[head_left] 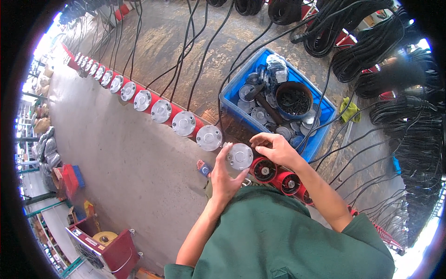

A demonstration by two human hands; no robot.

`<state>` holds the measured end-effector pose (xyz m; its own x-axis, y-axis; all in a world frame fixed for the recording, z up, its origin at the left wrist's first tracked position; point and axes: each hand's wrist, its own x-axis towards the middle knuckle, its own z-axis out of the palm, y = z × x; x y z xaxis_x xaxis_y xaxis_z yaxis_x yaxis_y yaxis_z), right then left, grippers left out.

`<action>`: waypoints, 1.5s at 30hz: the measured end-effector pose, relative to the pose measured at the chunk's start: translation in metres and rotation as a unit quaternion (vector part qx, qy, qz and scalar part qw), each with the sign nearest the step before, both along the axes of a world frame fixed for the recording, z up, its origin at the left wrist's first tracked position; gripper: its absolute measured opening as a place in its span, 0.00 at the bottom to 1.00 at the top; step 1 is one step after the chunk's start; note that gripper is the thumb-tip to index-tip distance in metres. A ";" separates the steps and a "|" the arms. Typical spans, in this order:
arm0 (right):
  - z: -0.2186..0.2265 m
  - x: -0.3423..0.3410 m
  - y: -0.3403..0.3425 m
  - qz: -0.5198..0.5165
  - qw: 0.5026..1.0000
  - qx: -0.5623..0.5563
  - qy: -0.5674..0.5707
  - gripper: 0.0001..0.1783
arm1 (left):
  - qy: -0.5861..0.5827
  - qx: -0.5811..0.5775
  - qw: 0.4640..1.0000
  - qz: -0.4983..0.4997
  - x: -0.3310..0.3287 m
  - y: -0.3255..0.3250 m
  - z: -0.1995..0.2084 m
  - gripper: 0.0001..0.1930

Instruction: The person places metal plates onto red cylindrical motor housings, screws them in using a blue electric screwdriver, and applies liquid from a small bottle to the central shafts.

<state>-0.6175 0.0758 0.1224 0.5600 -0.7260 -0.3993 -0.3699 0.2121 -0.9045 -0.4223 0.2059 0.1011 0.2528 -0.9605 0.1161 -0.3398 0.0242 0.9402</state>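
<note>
My left hand [224, 180] grips a round silver-grey metal end cover [240, 156] by its rim, thumb on the near side and fingers on the far side. The cover sits at the end of the row, over or against a red cylindrical housing; I cannot tell if it is seated. Just right of the cover is my right hand [275, 149], fingers bent but apart, with nothing visible in them. Below it stands an uncovered red housing [265, 169] with a dark round interior. Another uncovered red housing [289, 183] follows to its right.
Covered red housings [184, 123] run along the bench edge to the far left. A blue bin [256, 122] holds loose covers, a hammer [267, 101] and a round tub of small dark parts [294, 99]. Black cables [320, 35] cross the worn bench. A yellow-green cloth [348, 110] lies right of the bin.
</note>
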 end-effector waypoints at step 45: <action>-0.026 -0.009 0.020 -0.020 0.997 0.043 -0.054 0.16 | -0.078 -0.013 0.996 -0.031 0.001 -0.002 0.006 0.25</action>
<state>-0.6268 0.0956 0.0966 0.5744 -0.7139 -0.4005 -0.2616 0.3035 -0.9162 -0.4214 0.2040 0.1068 0.1699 -0.9699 0.1744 -0.4780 0.0736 0.8752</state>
